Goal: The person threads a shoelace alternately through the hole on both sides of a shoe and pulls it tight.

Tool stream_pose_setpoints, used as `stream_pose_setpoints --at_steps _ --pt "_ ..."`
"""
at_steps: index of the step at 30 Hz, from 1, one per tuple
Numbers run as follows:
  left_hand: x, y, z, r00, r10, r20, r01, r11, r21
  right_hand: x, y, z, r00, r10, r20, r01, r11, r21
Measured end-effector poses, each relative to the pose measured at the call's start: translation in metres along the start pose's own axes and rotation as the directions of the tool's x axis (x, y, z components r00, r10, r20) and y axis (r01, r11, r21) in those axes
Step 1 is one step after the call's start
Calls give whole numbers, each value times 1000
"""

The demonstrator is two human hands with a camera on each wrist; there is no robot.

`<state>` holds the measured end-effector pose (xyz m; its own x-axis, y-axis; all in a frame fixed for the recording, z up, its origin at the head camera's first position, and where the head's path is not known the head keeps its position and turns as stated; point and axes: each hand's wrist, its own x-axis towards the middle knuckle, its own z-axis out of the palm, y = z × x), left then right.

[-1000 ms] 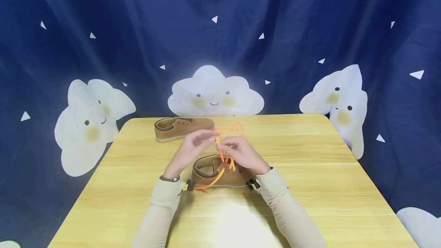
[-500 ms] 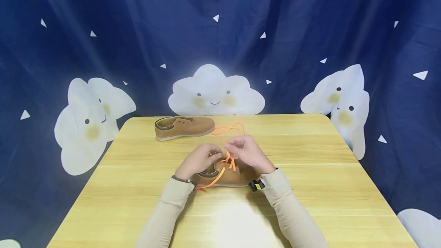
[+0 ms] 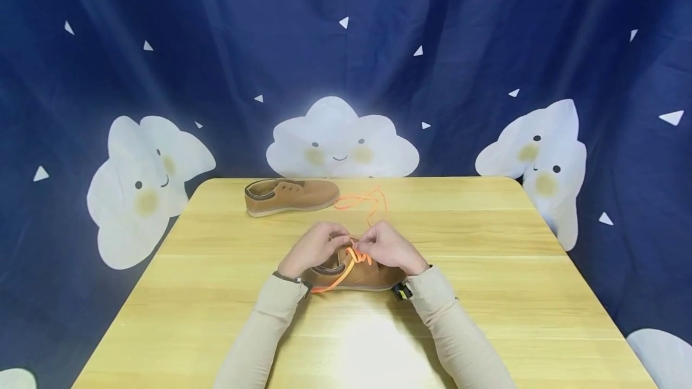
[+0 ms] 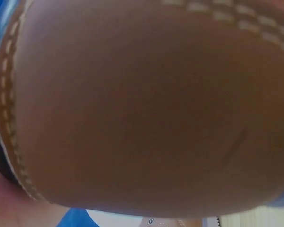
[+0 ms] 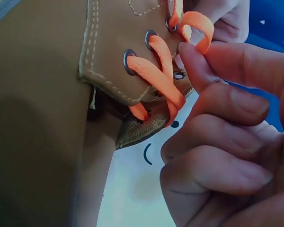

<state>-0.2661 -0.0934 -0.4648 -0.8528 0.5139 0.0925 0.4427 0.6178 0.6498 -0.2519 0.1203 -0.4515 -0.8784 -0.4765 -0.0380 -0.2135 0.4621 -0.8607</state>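
Observation:
A brown leather shoe (image 3: pixel 364 281) stands side-on on the table in front of me, its toe to the right. Its heel part (image 4: pixel 142 109) fills most of the left wrist view. An orange shoelace (image 5: pixel 154 78) runs through several metal eyelets, with one length trailing over the near side. My right hand (image 3: pixel 386 248) pinches a short loop of the lace by the upper eyelets, thumb against index finger, the other fingers curled in. My left hand (image 3: pixel 316 251) grips the shoe's upper edge by the opening; its fingers (image 5: pixel 232 21) show behind the loop in the right wrist view.
A second brown shoe (image 3: pixel 292 196), with no lace in its eyelets, stands at the back left of the wooden table (image 3: pixel 486 269). Beside its toe lies a loose orange lace (image 3: pixel 357 200). A dark blue curtain (image 3: pixel 432 65) with clouds hangs behind the table.
Both hands have come down to the eyelets; the left was raised above the shoe holding lace. The right has drawn the lace in close, and the upright strand is now a small loop.

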Motion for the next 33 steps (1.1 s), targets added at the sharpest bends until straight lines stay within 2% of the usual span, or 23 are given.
stream_pose_setpoints --at_steps 9,13,16,22,28,33 --pt "1 1 0 1000 28 1 -28 1000 3 -2 -2 2 997 7 -75 -13 997 -79" --pt "1 -1 -2 999 19 34 -17 999 -43 -3 -4 5 996 -13 -93 2 993 -121" --pt "0 -3 -4 998 -16 65 23 994 -111 -4 -6 9 993 -30 -118 10 987 -162" --pt "1 -4 -4 992 -103 71 116 970 -212 -5 -12 18 977 -3 -215 -55 963 -264" --pt "5 -1 -2 989 -148 8 146 965 -217 -7 -17 24 958 4 -285 -112 925 -363" --pt "9 2 -2 977 -213 -6 206 953 -223 -9 -19 27 958 0 -287 -116 915 -386"
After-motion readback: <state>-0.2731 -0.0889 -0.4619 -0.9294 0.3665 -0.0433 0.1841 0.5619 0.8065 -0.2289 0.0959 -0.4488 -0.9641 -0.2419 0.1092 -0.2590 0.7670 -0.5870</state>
